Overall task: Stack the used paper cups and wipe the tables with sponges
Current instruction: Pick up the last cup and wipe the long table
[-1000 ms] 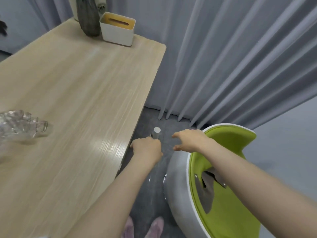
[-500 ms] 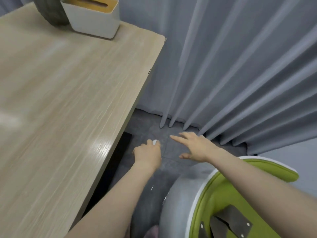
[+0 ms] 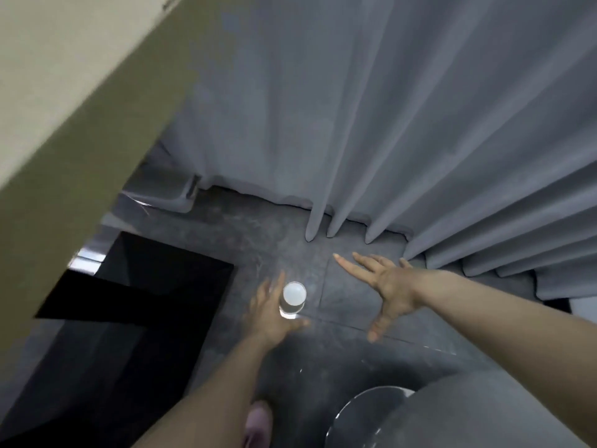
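While the right hand [image 3: 389, 287] spreads open, the left hand's [image 3: 269, 313] blurred fingers seemingly loosen beside an upright white-capped bottle [image 3: 293, 299].

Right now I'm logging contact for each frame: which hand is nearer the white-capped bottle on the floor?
Left. The left hand is right beside the white-capped bottle, fingers straight alongside it. The right hand hangs spread open, apart from it to the right.

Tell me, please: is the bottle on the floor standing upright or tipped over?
Upright. The bottle shows its round white cap from above, with its clear body straight below it, beside the open left hand.
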